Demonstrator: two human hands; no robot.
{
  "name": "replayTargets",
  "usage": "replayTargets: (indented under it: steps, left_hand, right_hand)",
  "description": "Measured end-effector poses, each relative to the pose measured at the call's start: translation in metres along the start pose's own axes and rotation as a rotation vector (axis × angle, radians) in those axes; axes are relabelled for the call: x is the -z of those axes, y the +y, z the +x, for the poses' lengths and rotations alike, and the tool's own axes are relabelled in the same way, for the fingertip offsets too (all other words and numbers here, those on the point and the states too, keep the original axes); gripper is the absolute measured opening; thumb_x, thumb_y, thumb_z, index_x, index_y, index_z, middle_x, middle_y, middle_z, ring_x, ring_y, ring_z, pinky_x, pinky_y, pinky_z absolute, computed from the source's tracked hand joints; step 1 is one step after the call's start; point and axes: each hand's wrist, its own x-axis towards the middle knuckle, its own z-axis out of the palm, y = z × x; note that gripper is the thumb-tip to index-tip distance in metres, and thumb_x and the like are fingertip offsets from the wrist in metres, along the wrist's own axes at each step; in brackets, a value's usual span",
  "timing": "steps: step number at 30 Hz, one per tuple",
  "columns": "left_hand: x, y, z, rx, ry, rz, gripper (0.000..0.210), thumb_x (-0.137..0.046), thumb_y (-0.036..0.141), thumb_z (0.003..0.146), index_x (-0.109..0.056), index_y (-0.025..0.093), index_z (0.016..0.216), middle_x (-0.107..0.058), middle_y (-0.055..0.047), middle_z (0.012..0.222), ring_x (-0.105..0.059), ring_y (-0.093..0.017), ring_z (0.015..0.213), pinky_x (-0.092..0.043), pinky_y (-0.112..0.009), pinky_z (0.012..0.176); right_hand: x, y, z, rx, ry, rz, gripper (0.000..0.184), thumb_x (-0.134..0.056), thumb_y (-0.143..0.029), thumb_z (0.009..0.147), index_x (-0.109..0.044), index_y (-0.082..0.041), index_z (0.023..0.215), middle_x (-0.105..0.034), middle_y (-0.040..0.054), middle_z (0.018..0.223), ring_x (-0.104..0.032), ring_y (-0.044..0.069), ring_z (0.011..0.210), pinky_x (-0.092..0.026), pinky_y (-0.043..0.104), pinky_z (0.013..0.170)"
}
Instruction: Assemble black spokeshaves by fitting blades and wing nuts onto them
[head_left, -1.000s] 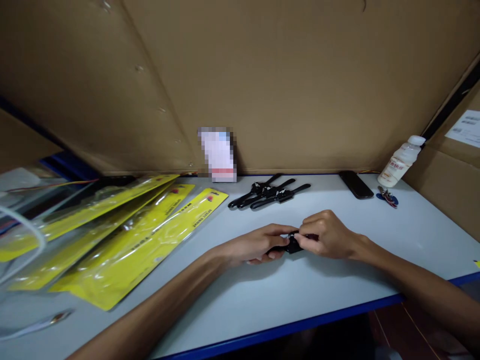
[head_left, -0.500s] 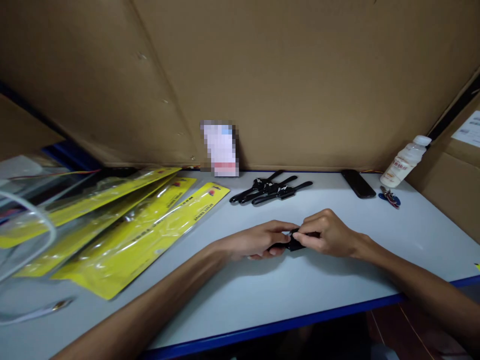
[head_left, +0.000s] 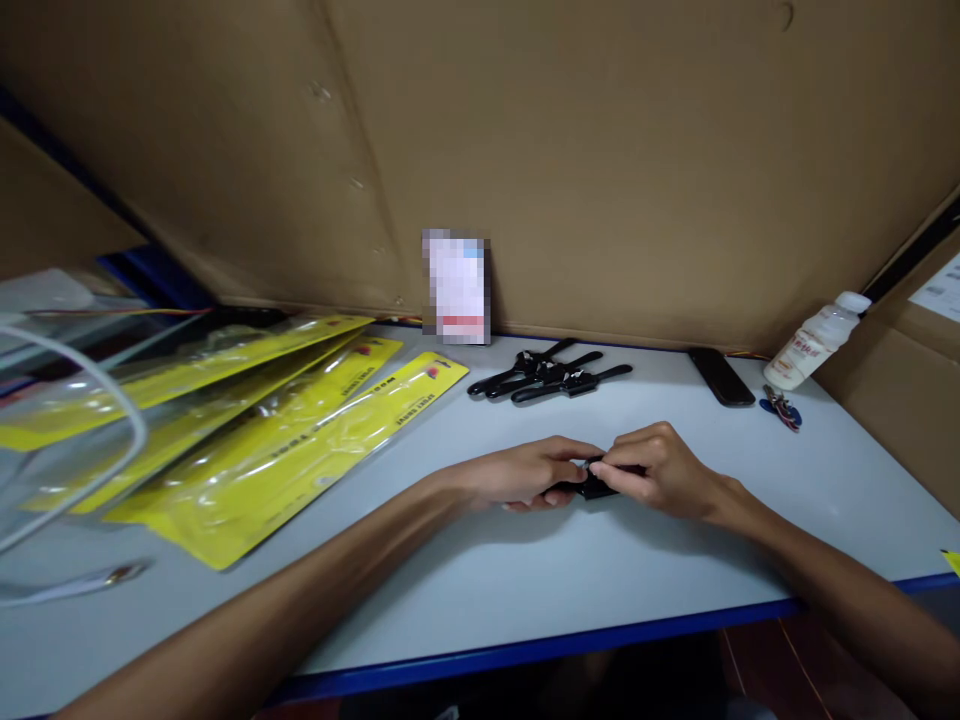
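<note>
A black spokeshave [head_left: 598,487] lies between my hands above the front middle of the table. My left hand [head_left: 534,472] is closed around its left side, thumb and index finger near the middle. From the other side my right hand [head_left: 660,468] pinches at the centre of the tool; those fingers cover most of the body and the right handle. Behind my hands, three more black spokeshaves [head_left: 574,384] with small metal parts at their centres rest side by side, slanting.
Yellow cards with clear plastic packaging [head_left: 300,475] spread over the left. A white cable [head_left: 124,400] curves at the far left. Against the cardboard wall [head_left: 600,170] leans a blurred-out phone [head_left: 461,290]. A black phone [head_left: 720,376], plastic bottle [head_left: 814,345] and keys [head_left: 781,410] lie right.
The camera view has shifted slightly, so everything sits a little differently in the picture. Both hands keep their hold on the spokeshave, with only slight finger movement.
</note>
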Motion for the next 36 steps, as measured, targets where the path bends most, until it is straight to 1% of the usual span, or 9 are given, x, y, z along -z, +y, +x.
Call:
replayTargets:
  steps: [4, 8, 13, 16, 19, 22, 27, 30, 36]
  left_hand:
    - [0.000, 0.001, 0.000, -0.024, -0.012, 0.006, 0.039, -0.045, 0.033, 0.094, -0.055, 0.018, 0.128, -0.033, 0.009, 0.060, -0.020, -0.008, 0.044, -0.015, -0.020, 0.038]
    - [0.000, 0.001, 0.001, -0.002, -0.001, 0.012, 0.041, -0.044, 0.029, 0.093, -0.053, 0.019, 0.132, -0.035, 0.008, 0.061, -0.021, -0.008, 0.045, -0.016, -0.020, 0.038]
    - [0.004, -0.004, 0.002, 0.010, -0.032, 0.002, 0.039, -0.046, 0.030, 0.094, -0.051, 0.018, 0.131, -0.036, 0.008, 0.059, -0.023, -0.009, 0.044, -0.016, -0.020, 0.037]
    - [0.007, -0.003, 0.000, 0.012, -0.082, -0.002, 0.036, -0.049, 0.030, 0.092, -0.053, 0.017, 0.126, -0.035, 0.009, 0.057, -0.021, -0.009, 0.044, -0.014, -0.021, 0.037]
    - [0.008, 0.000, -0.002, 0.032, -0.105, 0.020, 0.030, -0.052, 0.031, 0.090, -0.058, 0.018, 0.117, -0.035, 0.008, 0.056, -0.022, -0.009, 0.045, -0.014, -0.021, 0.038]
    - [0.010, 0.000, -0.003, 0.039, -0.125, 0.030, 0.025, -0.056, 0.035, 0.088, -0.061, 0.018, 0.106, -0.037, 0.008, 0.055, -0.024, -0.008, 0.044, -0.014, -0.020, 0.038]
    - [0.012, -0.003, -0.002, 0.008, -0.188, -0.014, 0.024, -0.061, 0.037, 0.085, -0.060, 0.020, 0.102, -0.039, 0.008, 0.054, -0.023, -0.007, 0.042, -0.013, -0.020, 0.036]
    - [0.011, -0.001, -0.004, 0.002, -0.187, -0.007, 0.024, -0.063, 0.037, 0.085, -0.061, 0.020, 0.101, -0.041, 0.008, 0.055, -0.026, -0.007, 0.042, -0.013, -0.020, 0.036]
    - [0.010, -0.005, -0.005, -0.025, -0.167, -0.036, 0.027, -0.062, 0.037, 0.086, -0.061, 0.019, 0.107, -0.040, 0.009, 0.055, -0.024, -0.006, 0.042, -0.014, -0.019, 0.035]
  right_hand:
    - [0.000, 0.000, 0.000, 0.034, 0.004, -0.065, 0.038, -0.049, -0.027, 0.100, -0.072, -0.017, 0.070, -0.060, -0.0012, 0.058, -0.041, 0.008, 0.049, -0.030, 0.025, 0.052]
    - [0.001, 0.001, 0.000, 0.046, 0.028, -0.144, 0.036, -0.051, -0.026, 0.099, -0.074, -0.017, 0.072, -0.063, -0.0003, 0.059, -0.043, 0.008, 0.049, -0.029, 0.026, 0.052]
    - [0.009, 0.003, 0.000, -0.001, 0.012, 0.041, 0.025, -0.053, -0.022, 0.096, -0.077, -0.019, 0.098, -0.070, 0.0013, 0.071, -0.051, 0.010, 0.055, -0.039, 0.023, 0.057]
    - [0.015, 0.006, 0.001, -0.042, -0.123, 0.165, 0.025, -0.057, -0.020, 0.090, -0.077, -0.021, 0.106, -0.070, -0.0003, 0.073, -0.049, 0.009, 0.055, -0.040, 0.022, 0.057]
    - [0.020, 0.006, 0.004, -0.129, -0.236, 0.259, 0.024, -0.064, -0.021, 0.086, -0.078, -0.021, 0.105, -0.056, -0.0060, 0.059, -0.041, 0.007, 0.050, -0.036, 0.021, 0.053]
    - [0.022, 0.005, 0.006, -0.184, -0.263, 0.358, 0.022, -0.070, -0.024, 0.083, -0.078, -0.020, 0.103, -0.045, -0.0089, 0.055, -0.036, 0.006, 0.049, -0.032, 0.021, 0.050]
    - [0.021, 0.001, 0.006, -0.241, -0.269, 0.445, 0.022, -0.075, -0.028, 0.080, -0.078, -0.018, 0.099, -0.042, -0.0097, 0.056, -0.035, 0.006, 0.050, -0.029, 0.021, 0.049]
    - [0.018, -0.001, 0.006, -0.236, -0.256, 0.484, 0.020, -0.076, -0.026, 0.079, -0.077, -0.016, 0.095, -0.040, -0.0104, 0.055, -0.034, 0.006, 0.050, -0.028, 0.021, 0.050]
    - [0.013, 0.000, 0.006, -0.257, -0.235, 0.507, 0.014, -0.075, -0.025, 0.081, -0.072, -0.015, 0.091, -0.047, -0.0103, 0.054, -0.039, 0.006, 0.050, -0.031, 0.021, 0.052]
